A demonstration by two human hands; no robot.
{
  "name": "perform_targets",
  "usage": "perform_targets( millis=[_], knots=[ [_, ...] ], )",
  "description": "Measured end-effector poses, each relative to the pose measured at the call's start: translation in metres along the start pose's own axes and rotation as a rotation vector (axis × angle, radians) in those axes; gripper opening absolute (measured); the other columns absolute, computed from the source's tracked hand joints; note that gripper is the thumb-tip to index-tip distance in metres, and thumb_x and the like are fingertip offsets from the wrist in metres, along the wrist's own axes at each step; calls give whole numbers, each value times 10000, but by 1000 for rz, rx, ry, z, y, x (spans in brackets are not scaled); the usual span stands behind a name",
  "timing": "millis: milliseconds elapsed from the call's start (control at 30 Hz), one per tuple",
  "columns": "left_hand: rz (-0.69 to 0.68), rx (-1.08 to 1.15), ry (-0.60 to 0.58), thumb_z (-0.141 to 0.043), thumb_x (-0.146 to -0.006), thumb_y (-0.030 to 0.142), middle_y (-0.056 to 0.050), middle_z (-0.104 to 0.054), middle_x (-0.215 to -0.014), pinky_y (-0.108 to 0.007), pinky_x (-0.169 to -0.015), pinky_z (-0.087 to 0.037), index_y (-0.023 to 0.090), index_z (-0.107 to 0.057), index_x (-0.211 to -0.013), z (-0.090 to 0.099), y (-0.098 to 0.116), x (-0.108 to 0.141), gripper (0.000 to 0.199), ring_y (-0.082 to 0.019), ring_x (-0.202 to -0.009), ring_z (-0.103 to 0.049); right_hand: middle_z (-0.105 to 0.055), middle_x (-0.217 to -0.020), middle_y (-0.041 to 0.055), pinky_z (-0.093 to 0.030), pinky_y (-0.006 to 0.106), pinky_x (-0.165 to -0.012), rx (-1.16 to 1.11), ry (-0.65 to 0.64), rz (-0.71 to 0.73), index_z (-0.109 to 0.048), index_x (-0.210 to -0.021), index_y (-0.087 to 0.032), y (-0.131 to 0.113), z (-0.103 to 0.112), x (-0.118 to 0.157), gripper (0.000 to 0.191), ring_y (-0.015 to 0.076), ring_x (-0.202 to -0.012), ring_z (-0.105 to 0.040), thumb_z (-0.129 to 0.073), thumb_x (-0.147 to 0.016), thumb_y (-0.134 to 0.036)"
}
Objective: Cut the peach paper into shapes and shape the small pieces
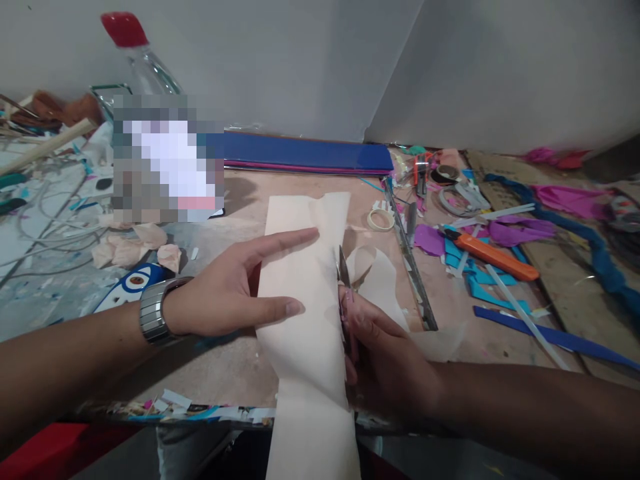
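Observation:
A long cream strip of crepe-like paper (305,287) runs from the middle of the table down over its front edge. My left hand (225,287) grips it from the left, thumb and index finger lying on top, the other fingers hidden underneath. On the paper's right edge, my right hand (383,343) is closed round a pair of scissors (344,267) with pinkish handles, blades pointing away from me. The blades touch the edge; how far they are apart I cannot tell. Beside them curls a narrow cream offcut (377,280).
Behind lies a stack of blue strips (305,152). A red-capped bottle (150,67) stands at back left, near a pixelated patch. To the right are a tape roll (381,219), a metal ruler-like strip (413,267), an orange utility knife (495,255) and coloured scraps. Crumpled peach pieces (130,247) lie left.

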State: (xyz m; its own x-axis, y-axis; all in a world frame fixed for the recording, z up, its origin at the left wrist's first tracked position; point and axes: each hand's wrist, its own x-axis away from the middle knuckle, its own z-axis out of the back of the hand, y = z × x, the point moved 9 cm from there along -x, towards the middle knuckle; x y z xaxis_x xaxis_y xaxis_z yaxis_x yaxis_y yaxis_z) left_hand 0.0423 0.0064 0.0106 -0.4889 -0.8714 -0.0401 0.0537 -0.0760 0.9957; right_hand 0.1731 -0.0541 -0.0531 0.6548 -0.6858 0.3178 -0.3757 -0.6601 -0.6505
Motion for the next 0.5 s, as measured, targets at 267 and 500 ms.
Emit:
perform_targets(
  millis=[267,500],
  knots=[
    [44,57,2,-826,-822,204,-142,-568,-1526,-423,-1075,-555,225,-499,-1539,-1,-3,1,789,-336,-1358,-590,-542,-505,-55,-351,201,-391,-37,-16,18,-501,-871,-234,-1,-3,-3,320,102,-386,-416,-606,-968,-519],
    [49,109,5,-823,-820,187,-144,-574,-1519,-407,-1049,-573,230,-498,-1541,-2,-6,1,791,-334,-1347,-600,-569,-508,-57,-350,186,-362,-50,19,7,-452,-834,-239,-2,-1,-3,352,92,-362,-419,-606,-971,-524]
  ],
)
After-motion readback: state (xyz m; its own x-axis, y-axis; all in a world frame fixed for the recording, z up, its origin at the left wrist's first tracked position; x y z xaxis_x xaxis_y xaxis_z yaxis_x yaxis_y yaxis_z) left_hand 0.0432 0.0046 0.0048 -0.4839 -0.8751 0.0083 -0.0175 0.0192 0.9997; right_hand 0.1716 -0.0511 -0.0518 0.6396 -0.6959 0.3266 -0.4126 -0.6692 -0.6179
